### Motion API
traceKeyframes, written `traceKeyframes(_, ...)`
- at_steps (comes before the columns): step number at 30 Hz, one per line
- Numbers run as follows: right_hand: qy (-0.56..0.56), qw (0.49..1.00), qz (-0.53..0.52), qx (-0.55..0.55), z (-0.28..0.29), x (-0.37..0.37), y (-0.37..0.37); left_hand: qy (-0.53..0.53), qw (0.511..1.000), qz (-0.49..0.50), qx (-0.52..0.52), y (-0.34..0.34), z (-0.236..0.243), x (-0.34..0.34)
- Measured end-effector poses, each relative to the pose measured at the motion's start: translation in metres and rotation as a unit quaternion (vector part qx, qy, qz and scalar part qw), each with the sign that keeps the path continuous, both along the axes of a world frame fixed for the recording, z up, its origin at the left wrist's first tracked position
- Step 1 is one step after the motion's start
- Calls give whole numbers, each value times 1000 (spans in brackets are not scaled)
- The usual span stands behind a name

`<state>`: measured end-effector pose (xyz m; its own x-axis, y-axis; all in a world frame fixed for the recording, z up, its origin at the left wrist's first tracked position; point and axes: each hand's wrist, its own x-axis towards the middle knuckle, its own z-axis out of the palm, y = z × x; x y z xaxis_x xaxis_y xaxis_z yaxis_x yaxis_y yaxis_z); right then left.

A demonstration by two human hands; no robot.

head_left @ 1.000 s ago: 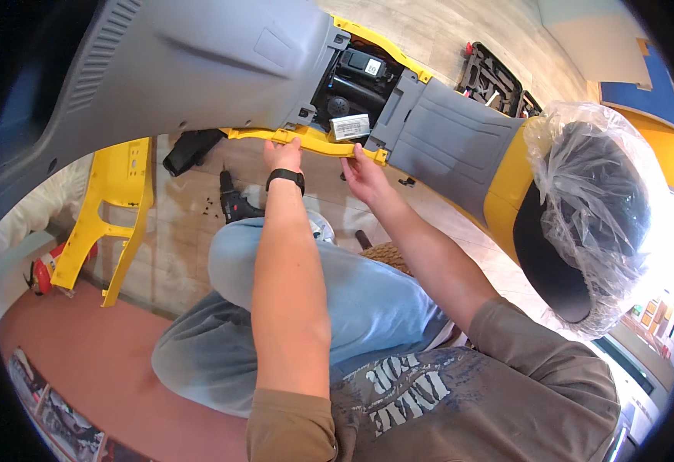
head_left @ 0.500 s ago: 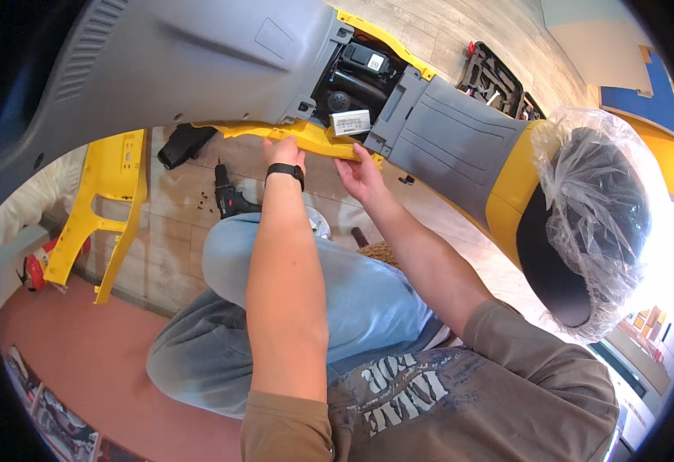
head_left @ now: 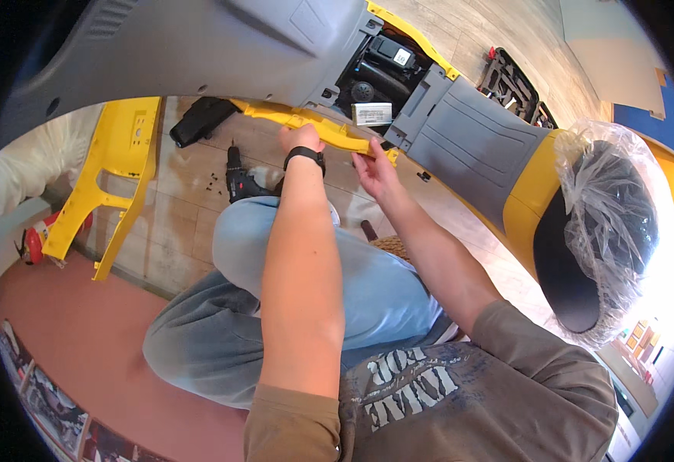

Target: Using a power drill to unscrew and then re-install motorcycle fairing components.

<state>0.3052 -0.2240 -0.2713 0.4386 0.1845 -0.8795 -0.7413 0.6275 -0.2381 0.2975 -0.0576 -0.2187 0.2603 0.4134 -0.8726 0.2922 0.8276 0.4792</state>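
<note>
While the long grey-and-yellow vehicle body [head_left: 260, 65] spans the upper part of your view, its compartment [head_left: 341, 65] gapes open just beyond your grips. On your left, a yellow frame panel [head_left: 113, 154] has its lower ends near the far edge of the reddish surface [head_left: 67, 308], and past the body's far edge a black tool case [head_left: 521, 75] lies on the floor [head_left: 175, 212]. The yellow strip [head_left: 340, 135] runs beside the compartment's near edge, its long axis roughly along that edge, slanting toward you at its right end; it lies at the far side of your grips and touches both, so neither is nearer. Your right grip [head_left: 379, 174] pinches it near the right end; your left grip [head_left: 302, 140] meets its near edge around the middle, fingertips hidden, so I cannot tell whether it is closed. Nearer you than the strip's left half lies a black drill [head_left: 240, 181]; a silver box [head_left: 372, 114] sits at the compartment's near right corner, and small dark pieces [head_left: 211, 187] lie beside the drill.
</note>
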Motion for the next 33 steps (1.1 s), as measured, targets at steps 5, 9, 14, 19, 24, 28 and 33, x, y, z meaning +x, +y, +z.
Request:
traceKeyframes(5,1,1000,-5,-13,-1,14,-1,-80,992,62,71,-10,-33,7)
traceKeyframes(9,-18,1000,-16,-9,2,9,2,-108,994,33,10,-5,-62,6)
traceKeyframes(14,-23,1000,-10,2,7,12,12,-135,985,70,86,-3,-72,8)
traceKeyframes(19,-1,999,-20,-34,0,17,1,-158,983,89,1,-10,-40,9)
traceKeyframes(24,-15,1000,-24,3,-5,19,0,-246,964,38,-92,-1,-22,-2)
traceKeyframes(28,-3,999,-33,-23,-7,20,0,-205,970,52,-123,-1,-22,-4)
traceKeyframes(33,6,1000,-22,-4,-16,21,-6,-180,977,22,-113,0,-26,-3)
